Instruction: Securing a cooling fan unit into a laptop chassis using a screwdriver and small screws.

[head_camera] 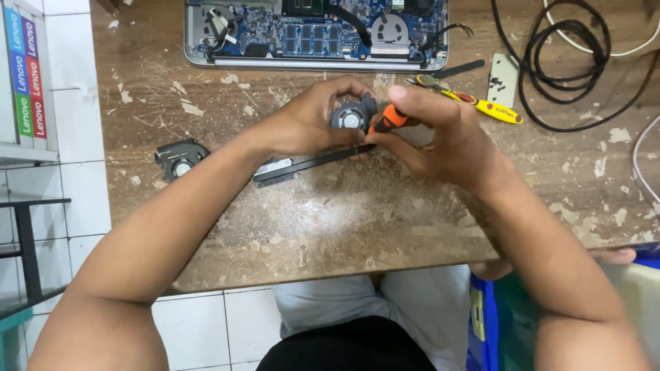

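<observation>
The worn wooden counter point(344, 220) fills most of the view, its top scratched and flecked with pale chips. At its far edge lies an opened laptop point(316, 34), back cover off, circuit board and two round fan bays showing. A coil of black cable point(564, 62) lies at the far right, and a loose black fan point(180, 158) sits well apart to the left.

Near the middle, the left hand point(309, 124) pinches a second small fan point(352, 117), its grip pressed around the housing and holding it tilted up off the counter. A long black heat pipe point(309, 163) runs from under that fan down to the left and rests on the wood. The right hand point(440, 137) is closed around an orange-handled screwdriver point(388, 120), whose tip meets the fan's edge; the tip itself is hidden by fingers.

To do this well, I would judge, the fan should stay braced firmly, the driver square to the screw, with steady downward pressure and slow turns.

Smallest, a yellow-handled tool point(488, 106) lies just beyond the right hand.
</observation>
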